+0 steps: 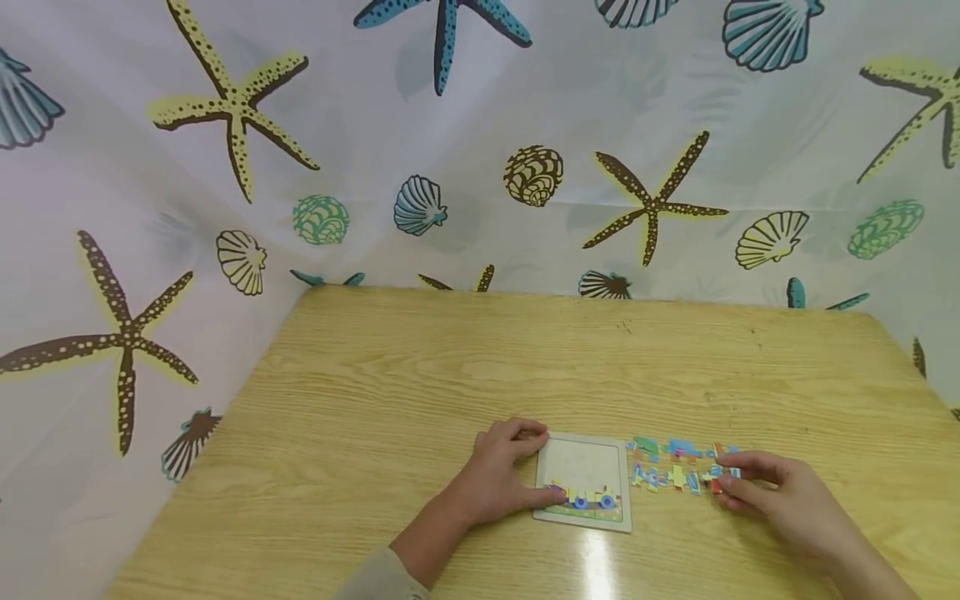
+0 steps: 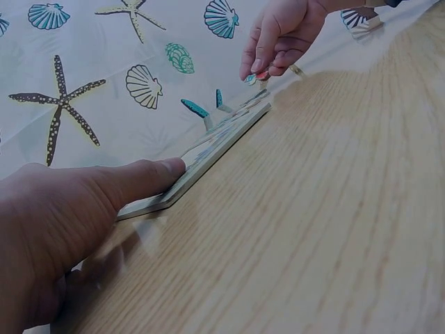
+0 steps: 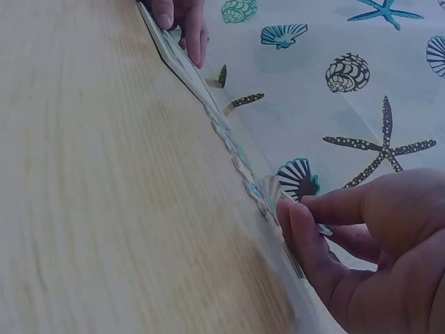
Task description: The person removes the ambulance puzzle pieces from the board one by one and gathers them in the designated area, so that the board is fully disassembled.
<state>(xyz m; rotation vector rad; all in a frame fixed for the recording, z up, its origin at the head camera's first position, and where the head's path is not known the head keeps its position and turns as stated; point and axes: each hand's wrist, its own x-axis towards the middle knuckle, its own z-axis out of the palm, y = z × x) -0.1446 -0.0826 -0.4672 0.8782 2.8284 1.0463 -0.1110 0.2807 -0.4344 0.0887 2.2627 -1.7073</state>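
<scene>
A square puzzle board (image 1: 583, 462) with a pale frame lies on the table, pieces picturing blue wheels (image 1: 592, 502) filling its lower part. My left hand (image 1: 498, 477) holds the board's left side, thumb over the lower left and fingers at the upper left corner. Two rows of loose jigsaw pieces (image 1: 678, 477) lie just right of the board. At the right end of these rows, my right hand (image 1: 787, 496) pinches a puzzle piece (image 3: 324, 229) between thumb and fingertips. Most of that piece is hidden by the fingers; some red shows in the left wrist view.
The wooden table (image 1: 420, 367) stretches away behind and to both sides of the board. A white curtain (image 1: 465, 167) printed with starfish and shells hangs along the table's far edge and sides.
</scene>
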